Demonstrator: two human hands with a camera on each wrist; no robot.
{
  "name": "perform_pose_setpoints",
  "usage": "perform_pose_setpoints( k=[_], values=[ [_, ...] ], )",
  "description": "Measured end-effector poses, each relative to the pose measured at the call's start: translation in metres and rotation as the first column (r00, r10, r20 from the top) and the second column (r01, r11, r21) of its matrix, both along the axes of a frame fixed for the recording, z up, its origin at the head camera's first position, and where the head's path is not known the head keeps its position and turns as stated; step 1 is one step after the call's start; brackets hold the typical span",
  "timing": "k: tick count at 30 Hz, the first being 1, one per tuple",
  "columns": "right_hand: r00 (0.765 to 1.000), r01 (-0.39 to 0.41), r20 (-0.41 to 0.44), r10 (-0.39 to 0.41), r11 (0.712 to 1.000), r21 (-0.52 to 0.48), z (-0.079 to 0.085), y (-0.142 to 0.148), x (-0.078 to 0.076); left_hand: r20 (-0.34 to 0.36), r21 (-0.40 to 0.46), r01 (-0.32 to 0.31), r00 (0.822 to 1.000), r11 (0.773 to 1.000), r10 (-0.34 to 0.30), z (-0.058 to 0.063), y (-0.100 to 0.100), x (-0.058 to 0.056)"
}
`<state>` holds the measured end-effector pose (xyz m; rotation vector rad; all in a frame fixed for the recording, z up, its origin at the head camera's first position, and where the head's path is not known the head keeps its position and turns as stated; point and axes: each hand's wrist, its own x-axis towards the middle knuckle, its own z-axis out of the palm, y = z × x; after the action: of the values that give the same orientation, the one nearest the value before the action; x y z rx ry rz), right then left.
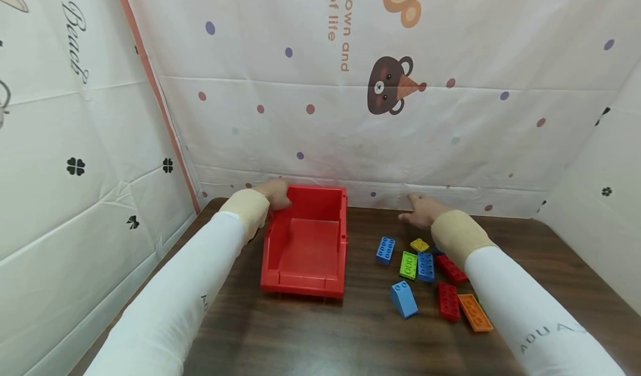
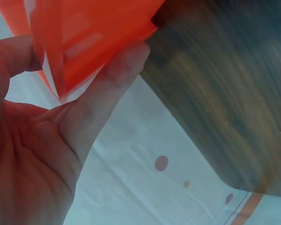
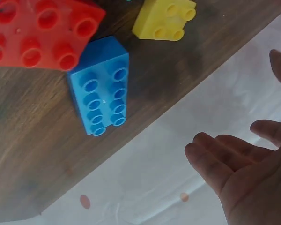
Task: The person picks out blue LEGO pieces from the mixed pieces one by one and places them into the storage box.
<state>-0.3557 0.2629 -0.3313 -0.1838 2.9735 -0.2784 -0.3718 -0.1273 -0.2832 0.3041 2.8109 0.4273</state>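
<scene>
A red plastic bin (image 1: 307, 251) stands on the dark wooden table, left of the bricks. My left hand (image 1: 274, 193) grips its far left wall. In the left wrist view, the thumb lies on one side of the red wall (image 2: 91, 40) and a finger (image 2: 103, 93) stretches along the other. My right hand (image 1: 424, 212) is spread over the table's back edge and holds nothing. Nearest to it in the right wrist view are a blue brick (image 3: 103, 89), a yellow brick (image 3: 166, 19) and a red brick (image 3: 37, 35).
Right of the bin lie a light-blue sloped brick (image 1: 403, 299), a lime-green brick (image 1: 408, 265), an orange brick (image 1: 474, 312) and several blue and red ones. The right forearm passes over part of this group. A printed white cloth (image 1: 320, 125) hangs behind the table and at its sides.
</scene>
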Motion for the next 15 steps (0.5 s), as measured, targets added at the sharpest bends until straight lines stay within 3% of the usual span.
perform_pose_setpoints(
  k=[7,15],
  values=[
    [1.000,0.005,-0.028,-0.005,1.000,0.026,-0.005,0.010,-0.004,0.072,0.102,0.002,0.997,0.995,-0.009,-0.006,-0.010,0.001],
    [0.996,0.013,-0.092,-0.007,0.998,0.061,-0.002,0.021,0.002,0.114,0.260,-0.074,0.992,0.963,0.046,-0.018,-0.017,0.004]
  ],
)
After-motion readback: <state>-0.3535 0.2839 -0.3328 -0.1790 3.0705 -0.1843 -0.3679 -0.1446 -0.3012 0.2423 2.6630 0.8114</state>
